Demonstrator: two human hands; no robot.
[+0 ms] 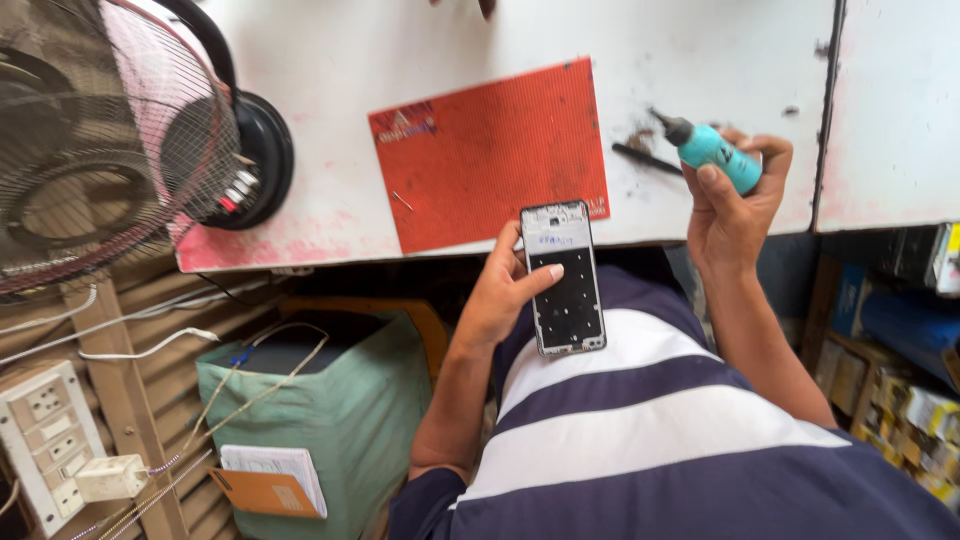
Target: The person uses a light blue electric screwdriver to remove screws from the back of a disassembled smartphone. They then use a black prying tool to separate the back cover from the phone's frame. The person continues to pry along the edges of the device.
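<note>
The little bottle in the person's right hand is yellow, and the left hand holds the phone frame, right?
Not quite. The head view shows the little bottle in the right hand is teal with a dark nozzle, not yellow. The left hand does hold the phone frame.

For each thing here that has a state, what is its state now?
Phone frame: opened, no screen, held upright in left hand.
Teal glue bottle: black nozzle on, tilted, held in right hand.
Red mat: flat on white table.
Fan: whether running, cannot tell.
</note>
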